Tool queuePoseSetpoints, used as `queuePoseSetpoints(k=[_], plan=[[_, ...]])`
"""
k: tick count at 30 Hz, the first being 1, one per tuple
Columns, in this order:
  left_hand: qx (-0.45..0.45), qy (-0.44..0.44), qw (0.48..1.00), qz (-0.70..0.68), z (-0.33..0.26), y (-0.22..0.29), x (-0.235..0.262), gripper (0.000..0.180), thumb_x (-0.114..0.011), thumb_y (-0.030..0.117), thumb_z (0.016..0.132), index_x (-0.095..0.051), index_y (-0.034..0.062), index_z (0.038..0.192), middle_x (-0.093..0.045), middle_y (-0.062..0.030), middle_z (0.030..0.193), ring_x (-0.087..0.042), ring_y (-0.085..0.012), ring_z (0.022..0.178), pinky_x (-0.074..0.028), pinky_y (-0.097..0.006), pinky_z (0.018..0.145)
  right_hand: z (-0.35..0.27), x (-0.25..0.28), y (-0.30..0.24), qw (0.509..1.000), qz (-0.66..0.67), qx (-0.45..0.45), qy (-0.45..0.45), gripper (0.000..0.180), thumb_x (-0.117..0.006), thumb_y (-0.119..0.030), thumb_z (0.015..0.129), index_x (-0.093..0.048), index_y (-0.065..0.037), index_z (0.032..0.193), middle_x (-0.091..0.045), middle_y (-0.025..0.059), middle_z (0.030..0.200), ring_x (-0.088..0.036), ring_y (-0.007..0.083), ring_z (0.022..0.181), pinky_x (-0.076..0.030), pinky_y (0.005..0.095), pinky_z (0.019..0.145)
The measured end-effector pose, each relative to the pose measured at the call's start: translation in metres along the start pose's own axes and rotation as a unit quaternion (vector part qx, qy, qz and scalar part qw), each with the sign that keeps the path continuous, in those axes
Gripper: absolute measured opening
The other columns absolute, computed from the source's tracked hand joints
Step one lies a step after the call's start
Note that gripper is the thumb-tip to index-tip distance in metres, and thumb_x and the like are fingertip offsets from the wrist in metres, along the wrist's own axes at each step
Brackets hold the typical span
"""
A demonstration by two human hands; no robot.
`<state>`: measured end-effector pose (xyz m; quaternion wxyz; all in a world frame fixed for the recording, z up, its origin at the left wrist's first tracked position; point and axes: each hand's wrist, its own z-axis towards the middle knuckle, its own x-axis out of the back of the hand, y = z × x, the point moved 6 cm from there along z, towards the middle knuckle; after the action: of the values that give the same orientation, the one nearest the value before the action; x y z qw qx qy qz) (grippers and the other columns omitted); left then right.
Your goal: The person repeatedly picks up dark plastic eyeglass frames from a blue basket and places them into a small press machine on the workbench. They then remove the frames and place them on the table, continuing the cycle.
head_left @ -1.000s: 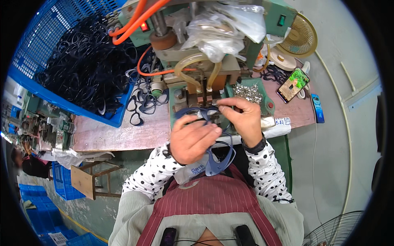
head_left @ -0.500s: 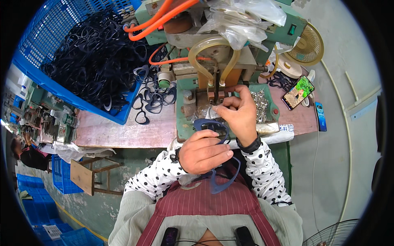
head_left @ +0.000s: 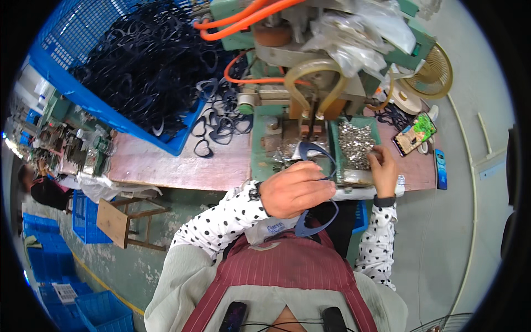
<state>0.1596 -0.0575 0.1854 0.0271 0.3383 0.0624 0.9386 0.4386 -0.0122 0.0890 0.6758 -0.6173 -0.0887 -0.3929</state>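
My left hand (head_left: 296, 188) grips a dark blue heart-shaped glasses frame (head_left: 316, 155), holding it up against the base of the green machine (head_left: 310, 83). One arm of the frame (head_left: 315, 224) hangs down below my hand toward my chest. My right hand (head_left: 383, 169) rests at the edge of a green tray filled with small silver metal parts (head_left: 355, 143), fingers bent at the pile. Whether it holds a part is hidden.
A blue crate (head_left: 110, 61) heaped with dark frames stands at the left, with loose frames (head_left: 221, 119) spilled beside it. A phone (head_left: 414, 133) and a small fan (head_left: 434, 72) lie to the right. Orange hoses (head_left: 243, 16) run over the machine. Another person (head_left: 41, 185) sits far left.
My right hand left the frame and moved right to the tray of metal parts. My left hand kept the frame and stayed near the machine base.
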Motion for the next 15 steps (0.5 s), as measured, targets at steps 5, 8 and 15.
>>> queuePoseSetpoints(k=[5, 8, 15], plan=[[-0.01, 0.011, 1.0, 0.005, 0.0, -0.001, -0.004, 0.04, -0.063, 0.006, 0.072, -0.063, -0.0045, 0.11, -0.065, -0.0144, 0.112, -0.062, -0.0302, 0.098, -0.048, -0.047, 0.091, -0.007, -0.023, -0.018, 0.973, -0.199, 0.114, 0.01, 0.02, -0.067, -0.015, 0.082, -0.065, -0.002, 0.098, -0.063, 0.0178, 0.088, -0.061, 0.0371, 0.084, -0.048, 0.0448, 0.073], [0.005, -0.003, 1.0, 0.027, -0.002, 0.001, -0.005, 0.043, -0.065, 0.008, 0.071, -0.063, -0.0011, 0.113, -0.063, -0.012, 0.118, -0.06, -0.0299, 0.103, -0.045, -0.048, 0.096, 0.009, -0.028, -0.006, 0.985, -0.12, 0.118, 0.038, 0.012, -0.068, -0.013, 0.081, -0.066, -0.003, 0.087, -0.063, 0.0145, 0.083, -0.061, 0.0333, 0.078, -0.047, 0.0415, 0.07], [0.19, 0.054, 0.948, 0.249, -0.067, -0.074, 0.054, 0.038, -0.064, 0.042, 0.083, -0.065, 0.012, 0.106, -0.056, -0.0125, 0.124, -0.046, -0.0355, 0.118, -0.033, -0.053, 0.095, -0.002, -0.018, -0.013, 0.99, 0.019, 0.088, 0.106, 0.006, -0.064, -0.01, 0.083, -0.064, -0.005, 0.087, -0.065, 0.0131, 0.08, -0.064, 0.0307, 0.075, -0.049, 0.0388, 0.068]])
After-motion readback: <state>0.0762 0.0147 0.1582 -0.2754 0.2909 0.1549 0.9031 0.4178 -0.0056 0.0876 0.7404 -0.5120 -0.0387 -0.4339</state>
